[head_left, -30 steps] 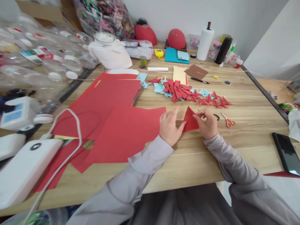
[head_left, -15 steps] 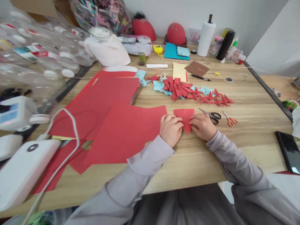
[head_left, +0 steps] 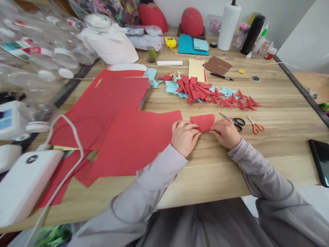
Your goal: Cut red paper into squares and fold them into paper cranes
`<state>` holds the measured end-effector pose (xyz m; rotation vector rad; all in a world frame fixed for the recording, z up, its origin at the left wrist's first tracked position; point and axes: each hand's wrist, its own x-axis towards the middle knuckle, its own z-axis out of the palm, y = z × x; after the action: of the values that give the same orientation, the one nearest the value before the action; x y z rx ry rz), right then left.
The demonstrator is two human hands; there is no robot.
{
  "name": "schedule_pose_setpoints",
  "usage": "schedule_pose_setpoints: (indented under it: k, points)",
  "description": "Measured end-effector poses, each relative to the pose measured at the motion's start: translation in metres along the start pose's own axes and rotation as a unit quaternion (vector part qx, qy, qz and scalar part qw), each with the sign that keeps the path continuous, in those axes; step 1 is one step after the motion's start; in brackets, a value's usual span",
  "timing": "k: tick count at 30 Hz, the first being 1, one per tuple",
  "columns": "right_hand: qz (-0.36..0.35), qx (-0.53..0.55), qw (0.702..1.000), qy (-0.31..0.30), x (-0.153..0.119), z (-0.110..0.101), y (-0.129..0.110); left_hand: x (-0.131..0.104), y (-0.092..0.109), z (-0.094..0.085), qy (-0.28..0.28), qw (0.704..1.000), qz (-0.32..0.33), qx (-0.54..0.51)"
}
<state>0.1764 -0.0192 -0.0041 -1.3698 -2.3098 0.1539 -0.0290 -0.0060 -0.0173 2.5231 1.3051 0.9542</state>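
Note:
A small piece of red paper (head_left: 203, 121) lies between my hands, its lower edge folded. My left hand (head_left: 185, 135) pinches its lower left side, fingers closed. At its lower right corner, my right hand (head_left: 226, 132) grips the paper between thumb and fingers. Just past my right hand lie black-handled scissors (head_left: 238, 123), partly hidden by it, and small orange-handled scissors (head_left: 255, 125). A large red sheet (head_left: 133, 140) reaches under or beside my left hand. Folded red paper shapes (head_left: 192, 87) are heaped beyond the small piece, mixed with light blue ones (head_left: 172, 87).
On the left are clear plastic bottles (head_left: 64, 58) and a white power bank (head_left: 31, 185) with a cable. Along the back stand a white cylinder (head_left: 228, 27), a yellow tape measure (head_left: 170, 42) and blue paper (head_left: 190, 48). A black phone (head_left: 320, 161) lies at the right.
The lower point of the small red paper has been folded up, so its lower edge now looks blunt. Both hands still hold it. The camera view has shifted slightly.

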Motion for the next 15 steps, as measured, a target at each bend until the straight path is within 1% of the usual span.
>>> schedule_pose_setpoints:
  k: [4, 6, 9, 12, 15]
  points:
    - [-0.003, 0.004, 1.000, 0.011, 0.000, 0.001, 0.004, 0.002, -0.003, -0.001, -0.011, 1.000, 0.009, -0.005]
    - [-0.015, -0.001, 1.000, 0.027, 0.001, 0.002, 0.005, 0.003, -0.003, 0.000, 0.000, 1.000, 0.006, -0.024]
    - [-0.057, 0.009, 0.997, 0.059, 0.001, 0.002, 0.001, 0.005, 0.003, 0.000, 0.041, 0.993, 0.004, -0.114]
    - [-0.099, 0.016, 0.992, 0.075, 0.000, 0.000, -0.008, 0.006, 0.011, -0.002, 0.070, 0.974, 0.013, -0.217]
    - [-0.122, 0.004, 0.988, 0.096, -0.001, -0.002, -0.016, 0.007, 0.019, -0.008, 0.083, 0.964, 0.044, -0.249]
